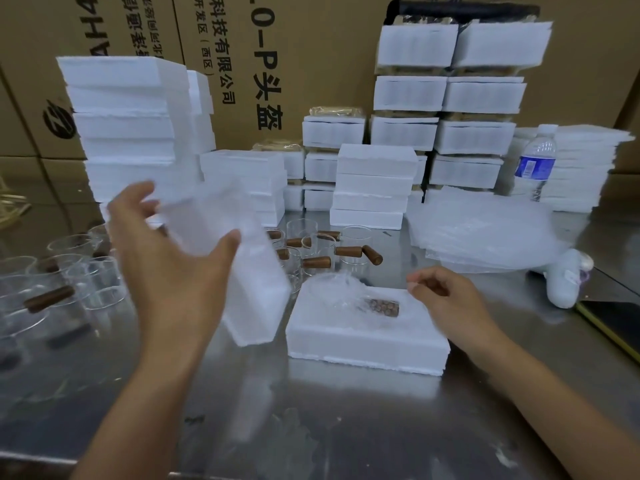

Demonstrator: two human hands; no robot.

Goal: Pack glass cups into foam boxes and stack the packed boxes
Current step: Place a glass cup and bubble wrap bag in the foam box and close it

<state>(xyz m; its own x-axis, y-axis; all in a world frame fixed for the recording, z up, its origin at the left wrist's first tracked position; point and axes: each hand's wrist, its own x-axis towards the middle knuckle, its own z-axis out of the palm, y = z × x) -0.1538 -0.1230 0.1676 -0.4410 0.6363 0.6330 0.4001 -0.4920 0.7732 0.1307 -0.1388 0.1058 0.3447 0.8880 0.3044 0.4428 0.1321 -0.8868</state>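
Left hand (162, 258) around tilted foam lid (256, 289) (blurred); right hand (446, 299) slack, empty.

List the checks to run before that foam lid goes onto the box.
1. Foam lid held by left hand: ok.
2. Wrapped cup sits in foam box: ok.
3. Wrap below the box rim: cannot tell; it puffs up.
4. Lid lined up over box: not ok, tilted and off to its left.
5. Right hand clear of box top: not ok, at its right edge.
6. Box flat on table: ok.
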